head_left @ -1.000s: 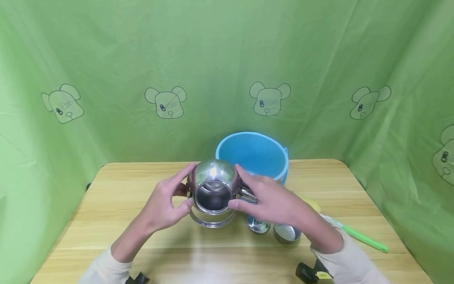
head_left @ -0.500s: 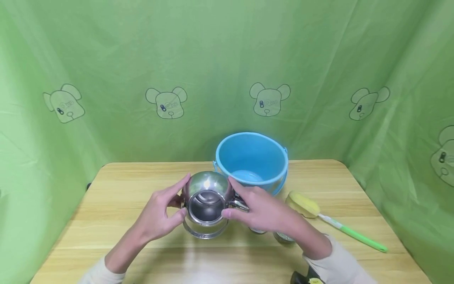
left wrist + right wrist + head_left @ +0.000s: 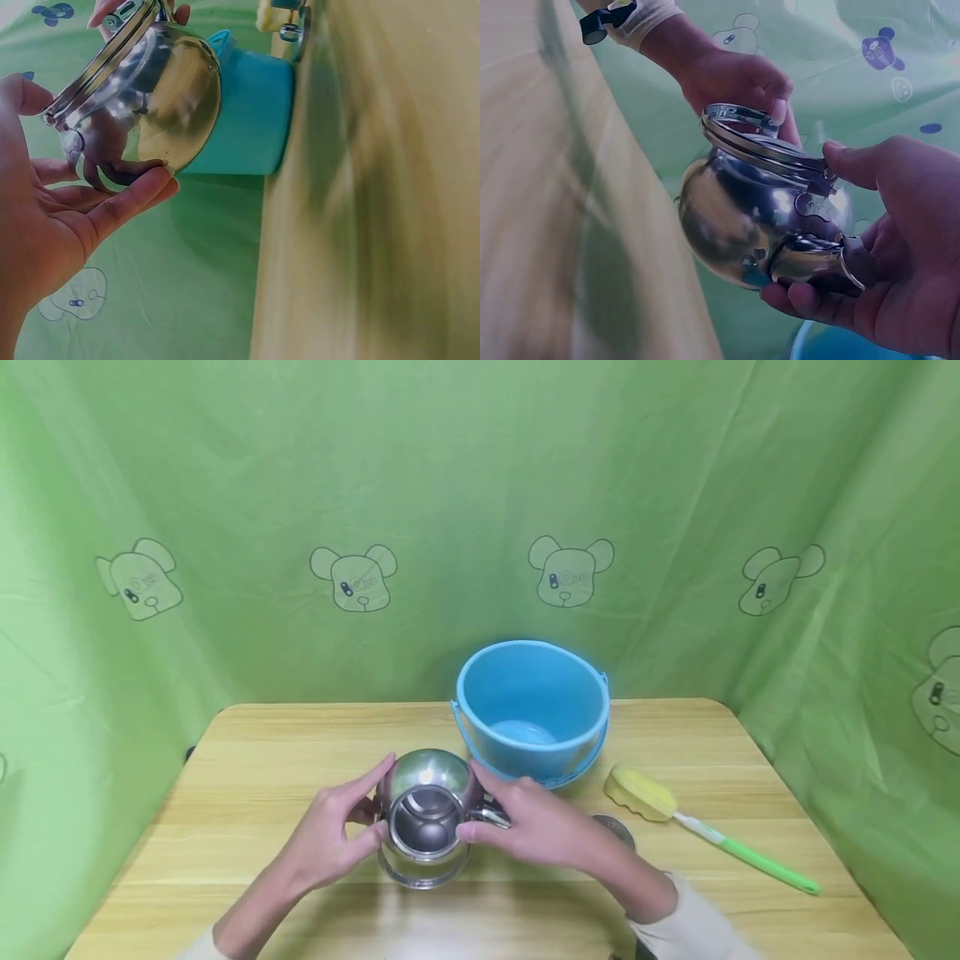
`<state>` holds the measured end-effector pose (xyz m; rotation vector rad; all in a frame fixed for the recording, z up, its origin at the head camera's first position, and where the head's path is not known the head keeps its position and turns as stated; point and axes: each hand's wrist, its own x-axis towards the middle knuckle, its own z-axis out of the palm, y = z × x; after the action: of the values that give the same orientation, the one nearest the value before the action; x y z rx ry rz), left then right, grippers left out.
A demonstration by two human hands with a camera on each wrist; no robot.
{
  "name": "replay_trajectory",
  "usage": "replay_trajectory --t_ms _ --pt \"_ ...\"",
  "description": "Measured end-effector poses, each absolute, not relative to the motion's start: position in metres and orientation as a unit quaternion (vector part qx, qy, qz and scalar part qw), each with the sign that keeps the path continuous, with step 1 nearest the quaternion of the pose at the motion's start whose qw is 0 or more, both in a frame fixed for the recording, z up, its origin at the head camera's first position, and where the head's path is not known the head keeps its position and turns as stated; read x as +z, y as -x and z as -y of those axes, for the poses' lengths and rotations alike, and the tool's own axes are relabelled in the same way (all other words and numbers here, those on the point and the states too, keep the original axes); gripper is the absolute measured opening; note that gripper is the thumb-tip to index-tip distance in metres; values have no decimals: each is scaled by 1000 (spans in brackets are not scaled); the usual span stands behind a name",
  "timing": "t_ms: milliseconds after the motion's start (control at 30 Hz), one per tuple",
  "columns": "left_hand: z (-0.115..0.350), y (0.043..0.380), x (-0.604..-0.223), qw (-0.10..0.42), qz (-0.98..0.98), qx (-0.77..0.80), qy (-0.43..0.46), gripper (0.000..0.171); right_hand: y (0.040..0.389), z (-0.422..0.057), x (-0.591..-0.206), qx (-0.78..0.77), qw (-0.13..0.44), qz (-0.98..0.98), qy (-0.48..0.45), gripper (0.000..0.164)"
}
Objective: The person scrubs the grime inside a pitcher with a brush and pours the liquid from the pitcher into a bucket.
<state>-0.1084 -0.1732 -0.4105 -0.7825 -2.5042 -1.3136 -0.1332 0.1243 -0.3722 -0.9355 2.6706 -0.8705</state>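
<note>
A shiny stainless steel teapot (image 3: 431, 767) is held off the table between both hands, lidless, its open mouth tilted toward the person. Its ring-shaped handle (image 3: 423, 883) hangs on the near side. The left hand (image 3: 321, 839) grips the left side, thumb near the rim and fingers under the body, as the left wrist view shows. On the spout side, the right hand (image 3: 543, 827) holds the pot, with its thumb at the rim and fingers around the short spout (image 3: 810, 262). A perforated metal strainer (image 3: 617, 828) lies partly hidden behind the right forearm.
A blue bucket (image 3: 536, 693) stands behind the teapot. To the right lies a yellow sponge brush (image 3: 641, 792) with a green handle (image 3: 768, 864). A small shiny metal piece (image 3: 294, 33) shows on the table in the left wrist view. Green curtain surrounds the wooden table (image 3: 285, 752).
Both hands have brought the teapot nearer the person and a little left, away from the bucket. The right arm has uncovered the sponge brush and now covers the small metal piece in the head view.
</note>
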Motion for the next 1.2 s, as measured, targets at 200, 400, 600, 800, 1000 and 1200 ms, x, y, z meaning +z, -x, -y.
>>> replay_trajectory --t_ms 200,400,600,800,1000,1200 --pt "174 106 -422 81 855 -446 253 73 134 -123 -388 -314 104 -888 319 89" --pt "176 106 -430 52 854 -459 239 75 137 -123 -400 -303 115 -889 323 91" --pt "176 107 -436 27 852 -466 239 74 140 -124 -407 -322 142 -876 330 81" --pt "174 108 -441 -5 849 -478 224 74 143 -124 -415 -333 158 -871 326 68" --pt "174 109 -447 -35 850 -485 203 73 146 -123 -422 -343 188 -866 313 73" --pt "175 112 -451 -67 839 -502 199 73 148 -123 -426 -358 212 -857 304 79"
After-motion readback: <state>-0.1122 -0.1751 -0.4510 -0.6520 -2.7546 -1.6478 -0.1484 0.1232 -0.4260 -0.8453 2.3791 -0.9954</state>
